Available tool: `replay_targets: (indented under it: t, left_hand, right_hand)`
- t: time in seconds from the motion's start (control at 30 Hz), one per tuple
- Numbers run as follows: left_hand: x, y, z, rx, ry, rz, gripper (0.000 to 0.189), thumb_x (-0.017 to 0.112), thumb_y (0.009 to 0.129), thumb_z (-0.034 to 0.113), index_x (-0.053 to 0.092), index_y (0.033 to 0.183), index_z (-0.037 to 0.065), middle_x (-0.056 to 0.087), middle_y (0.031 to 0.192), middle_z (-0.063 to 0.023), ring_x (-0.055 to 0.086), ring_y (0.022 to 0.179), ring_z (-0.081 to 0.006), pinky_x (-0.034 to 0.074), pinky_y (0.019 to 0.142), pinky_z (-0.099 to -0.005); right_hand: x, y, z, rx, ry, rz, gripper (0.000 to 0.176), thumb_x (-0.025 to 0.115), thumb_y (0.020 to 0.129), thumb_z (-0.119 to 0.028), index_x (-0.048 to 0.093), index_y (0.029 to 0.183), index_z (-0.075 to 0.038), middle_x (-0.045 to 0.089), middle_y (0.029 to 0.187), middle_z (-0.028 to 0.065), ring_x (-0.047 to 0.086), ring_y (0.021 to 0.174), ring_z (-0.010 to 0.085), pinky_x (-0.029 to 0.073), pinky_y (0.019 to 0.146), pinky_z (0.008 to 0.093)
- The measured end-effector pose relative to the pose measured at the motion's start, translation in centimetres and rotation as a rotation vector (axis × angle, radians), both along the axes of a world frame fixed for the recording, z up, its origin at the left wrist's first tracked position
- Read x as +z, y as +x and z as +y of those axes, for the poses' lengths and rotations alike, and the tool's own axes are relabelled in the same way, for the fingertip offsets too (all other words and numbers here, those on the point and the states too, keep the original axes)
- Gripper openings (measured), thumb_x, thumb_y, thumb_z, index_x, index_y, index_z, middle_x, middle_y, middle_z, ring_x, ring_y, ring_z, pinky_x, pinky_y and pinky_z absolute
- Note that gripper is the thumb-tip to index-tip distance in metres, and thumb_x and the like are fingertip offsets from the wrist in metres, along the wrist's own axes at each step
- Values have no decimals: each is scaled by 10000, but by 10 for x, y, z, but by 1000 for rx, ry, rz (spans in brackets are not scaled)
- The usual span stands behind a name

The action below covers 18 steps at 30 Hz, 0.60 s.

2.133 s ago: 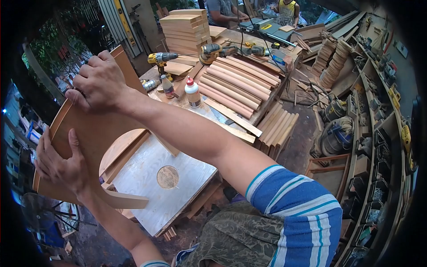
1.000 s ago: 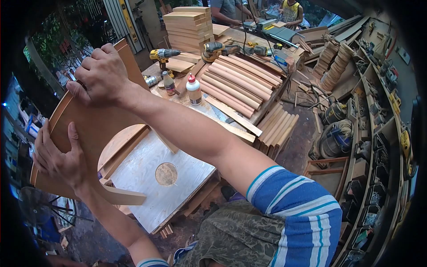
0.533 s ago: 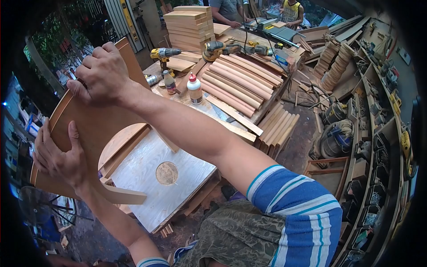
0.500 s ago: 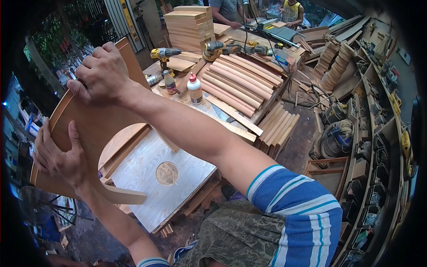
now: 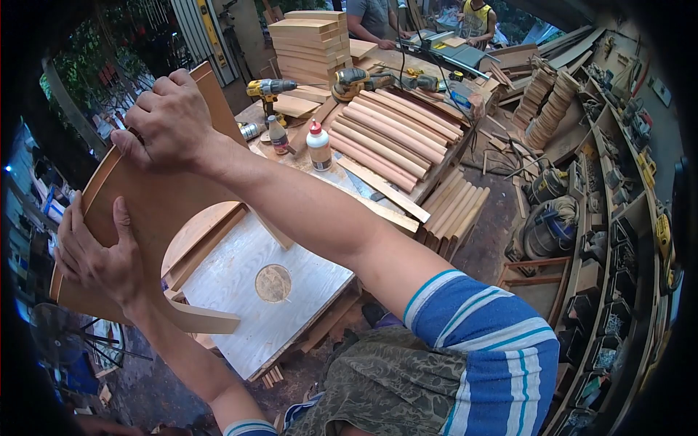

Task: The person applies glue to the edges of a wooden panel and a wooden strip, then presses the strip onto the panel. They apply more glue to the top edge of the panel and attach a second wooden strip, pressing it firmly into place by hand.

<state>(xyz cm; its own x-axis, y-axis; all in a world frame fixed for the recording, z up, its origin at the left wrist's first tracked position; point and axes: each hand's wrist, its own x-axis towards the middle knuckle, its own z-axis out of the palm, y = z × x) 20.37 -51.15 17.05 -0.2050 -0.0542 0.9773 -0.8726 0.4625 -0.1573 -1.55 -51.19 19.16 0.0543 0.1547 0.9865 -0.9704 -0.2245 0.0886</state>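
Observation:
A curved wooden panel (image 5: 171, 211) stands upright at the left, its lower end beside a pale board (image 5: 298, 291) with a round inset (image 5: 273, 283). My left hand (image 5: 102, 254) presses against the panel's face near its edge, thumb spread from the fingers. Higher up, my right hand (image 5: 166, 120) is bent over the panel's upper edge with its fingers curled. Whether it holds any small thing besides the edge is hidden. A white glue bottle (image 5: 319, 147) with a red cap and a small dark bottle (image 5: 278, 136) stand beyond my right forearm.
Rounded wooden rods (image 5: 396, 131) lie on the bench, near a drill (image 5: 270, 88), a sander (image 5: 350, 81) and stacked boards (image 5: 309, 47). Two people work at the back. Shelves of bins (image 5: 614, 291) line the right; a shop vacuum (image 5: 549, 229) stands before them.

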Motion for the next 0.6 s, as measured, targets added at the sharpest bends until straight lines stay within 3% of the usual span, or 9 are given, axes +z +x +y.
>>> replay_targets:
  t: [0.6]
  left_hand:
    - [1, -3, 4, -10, 20, 18, 584, 706, 885, 591, 646, 1326, 213, 632, 1301, -8, 555, 1273, -220, 286, 1168, -463]
  right_hand:
    - [0, -1, -2, -14, -22, 2, 426, 634, 888, -468, 697, 651, -121, 638, 656, 52, 594, 673, 253, 427, 791, 441]
